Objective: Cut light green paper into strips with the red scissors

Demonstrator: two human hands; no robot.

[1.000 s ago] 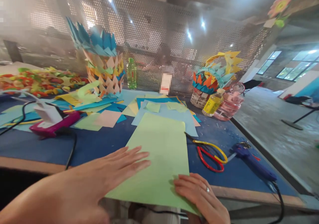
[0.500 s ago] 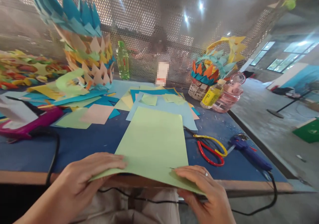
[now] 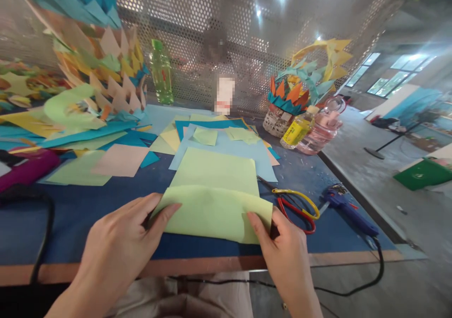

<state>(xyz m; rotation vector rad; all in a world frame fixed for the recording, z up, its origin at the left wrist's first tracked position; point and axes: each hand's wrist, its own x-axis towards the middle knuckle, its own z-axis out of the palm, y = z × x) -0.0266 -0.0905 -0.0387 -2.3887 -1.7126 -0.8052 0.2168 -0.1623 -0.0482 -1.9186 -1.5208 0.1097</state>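
A light green sheet of paper point(image 3: 215, 167) lies on the blue tabletop in front of me, its near end bent up and over toward the far side. My left hand point(image 3: 123, 238) pinches the left end of the folded-over part, thumb on top. At the right end, my right hand point(image 3: 282, 233) grips the same flap between thumb and fingers. The bend looks rounded rather than creased flat. Just right of the paper, scissors point(image 3: 296, 207) with red and yellow handles lie on the table, partly behind my right hand's fingertips.
A blue glue gun point(image 3: 349, 209) lies at the right edge, a magenta one point(image 3: 31, 167) at the left. Loose coloured paper point(image 3: 120, 160) covers the left. Behind stand a tall folded-paper piece point(image 3: 113, 82), a green bottle point(image 3: 161, 73), a yellow-labelled bottle point(image 3: 298, 129) and a pink jug point(image 3: 319, 132).
Both hands have lifted the sheet's near edge and turned it away from me over the rest of the sheet. My thumbs now show on top. The view has shifted slightly.
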